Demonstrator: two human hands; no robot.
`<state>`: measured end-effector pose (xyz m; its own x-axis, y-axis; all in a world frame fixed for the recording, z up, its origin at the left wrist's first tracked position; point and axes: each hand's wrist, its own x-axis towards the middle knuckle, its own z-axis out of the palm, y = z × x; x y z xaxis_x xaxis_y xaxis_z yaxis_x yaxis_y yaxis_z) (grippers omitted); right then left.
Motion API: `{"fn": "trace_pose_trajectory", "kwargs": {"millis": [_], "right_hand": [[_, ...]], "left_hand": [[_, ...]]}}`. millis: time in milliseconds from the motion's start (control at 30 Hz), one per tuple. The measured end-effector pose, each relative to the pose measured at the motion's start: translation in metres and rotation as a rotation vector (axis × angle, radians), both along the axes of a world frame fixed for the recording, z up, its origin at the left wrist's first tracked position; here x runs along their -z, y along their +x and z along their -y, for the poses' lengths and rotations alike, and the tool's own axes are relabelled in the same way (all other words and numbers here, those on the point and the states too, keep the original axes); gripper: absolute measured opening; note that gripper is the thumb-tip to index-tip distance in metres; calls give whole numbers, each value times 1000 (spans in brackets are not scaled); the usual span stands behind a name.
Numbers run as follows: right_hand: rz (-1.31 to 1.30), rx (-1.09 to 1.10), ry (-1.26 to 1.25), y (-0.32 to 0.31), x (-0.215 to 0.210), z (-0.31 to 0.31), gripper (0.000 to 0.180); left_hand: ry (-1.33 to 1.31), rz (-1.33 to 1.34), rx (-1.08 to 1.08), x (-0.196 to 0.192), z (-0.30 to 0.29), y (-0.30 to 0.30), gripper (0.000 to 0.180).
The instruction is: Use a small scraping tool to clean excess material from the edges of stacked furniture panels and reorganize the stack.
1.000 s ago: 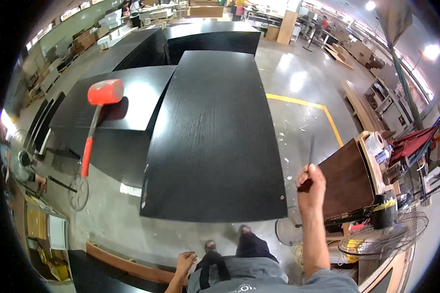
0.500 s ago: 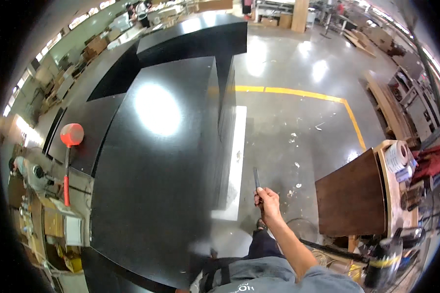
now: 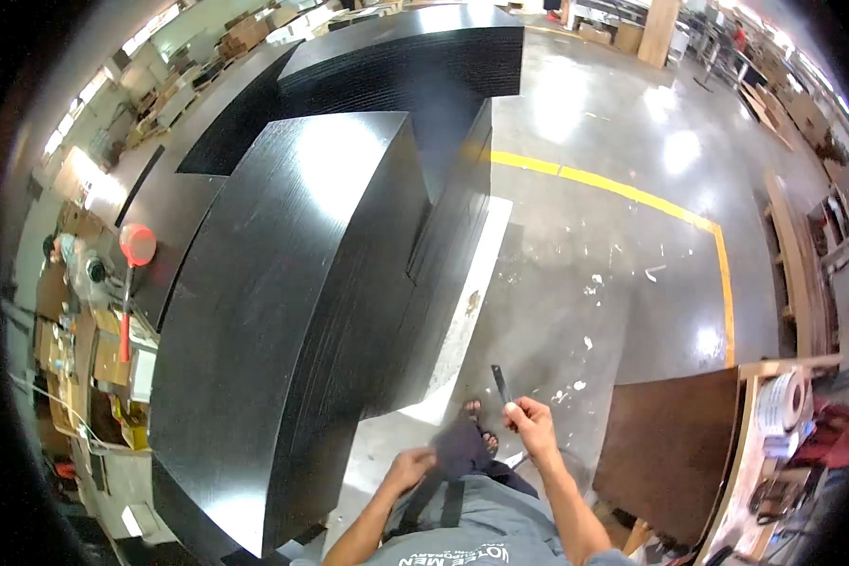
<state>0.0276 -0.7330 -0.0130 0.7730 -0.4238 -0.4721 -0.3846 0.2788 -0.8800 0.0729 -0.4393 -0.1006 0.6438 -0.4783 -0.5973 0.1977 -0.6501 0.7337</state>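
Note:
My right hand point(image 3: 532, 426) grips a narrow, dark, flat strip-shaped tool point(image 3: 500, 383), its free end pointing up and away from me; its exact kind does not show. My left hand point(image 3: 410, 468) is held low in front of my body, its fingers curled together; whether anything is in them is hidden. Just left of that hand stands a tall stack of black wood-grain panels point(image 3: 245, 274), its layered edges facing me. A mallet point(image 3: 137, 245) with an orange-red head and red handle lies on the lower black stack to the left, away from both hands.
More black panels point(image 3: 406, 61) lie across the far end. At right stands a workbench point(image 3: 750, 453) with a brown board side and a white tape roll point(image 3: 781, 402) on it. A yellow line point(image 3: 632, 193) marks the grey floor, which has scattered scraps. A person point(image 3: 66, 250) is at far left.
My left hand has come into view beside the black stack. My right hand still grips the strip tool, now slightly lower and tilted left. The view has turned, showing more of the stack's side.

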Motion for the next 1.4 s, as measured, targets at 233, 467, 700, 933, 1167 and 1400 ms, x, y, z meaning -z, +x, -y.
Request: {"fn": "trace_pose_trajectory", "kwargs": {"millis": [233, 467, 700, 933, 1167, 1400], "right_hand": [[-99, -252, -290, 71, -2, 81, 24], [-97, -575, -663, 188, -32, 175, 23], [198, -1084, -826, 313, -64, 224, 15], [509, -1405, -460, 423, -78, 263, 16], [343, -1515, -165, 519, -88, 326, 18], [264, -1551, 147, 556, -82, 347, 26]], "left_hand": [[-229, 206, 171, -25, 124, 97, 37], [-420, 407, -95, -125, 242, 206, 22], [-295, 762, -239, -160, 282, 282, 33], [-30, 595, -358, -170, 331, 314, 25], [-485, -75, -1144, -178, 424, 322, 19], [-624, 21, -1540, -193, 502, 337, 19]]}}
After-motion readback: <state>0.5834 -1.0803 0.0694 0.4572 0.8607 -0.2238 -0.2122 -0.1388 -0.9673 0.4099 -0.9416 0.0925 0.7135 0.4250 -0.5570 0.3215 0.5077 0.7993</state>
